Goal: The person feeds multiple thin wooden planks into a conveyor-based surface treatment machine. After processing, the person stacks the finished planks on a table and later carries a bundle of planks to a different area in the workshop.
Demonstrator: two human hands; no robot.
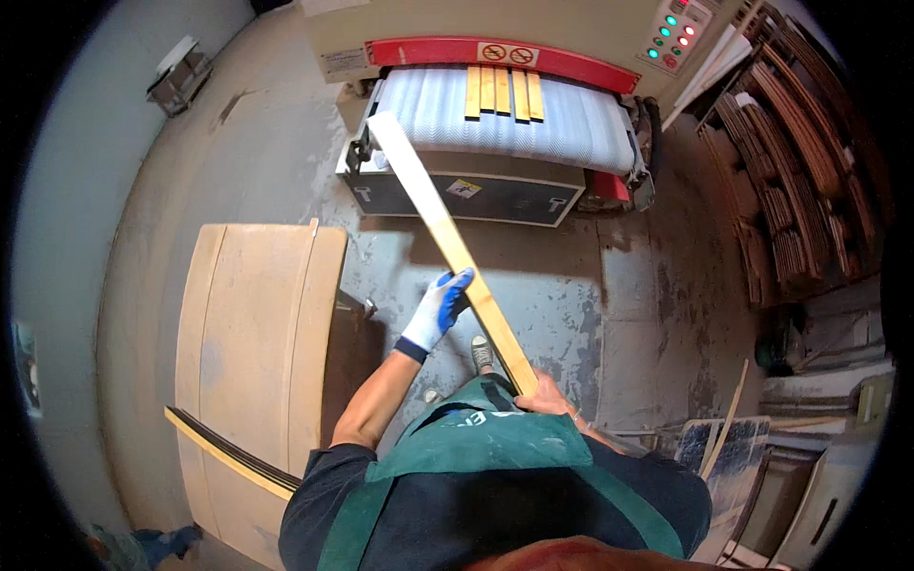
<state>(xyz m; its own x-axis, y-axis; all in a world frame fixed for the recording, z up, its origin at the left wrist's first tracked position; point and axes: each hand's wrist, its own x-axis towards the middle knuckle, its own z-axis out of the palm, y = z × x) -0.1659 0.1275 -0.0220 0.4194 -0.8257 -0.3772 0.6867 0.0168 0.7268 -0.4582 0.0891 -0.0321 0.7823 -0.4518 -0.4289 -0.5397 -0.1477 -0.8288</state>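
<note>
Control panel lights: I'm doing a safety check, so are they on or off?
On: green and red lights glow on the control panel. Whether the belt is moving, one still picture cannot tell.

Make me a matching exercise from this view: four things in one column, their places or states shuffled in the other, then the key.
1. Long strip
2. Left hand
3. Right hand
4. Short strips

A. Bare
B. Lying on the pale conveyor belt
C. Held in both hands
D. Gloved in white and blue

Pairs: 1-C, 2-D, 3-A, 4-B
</note>
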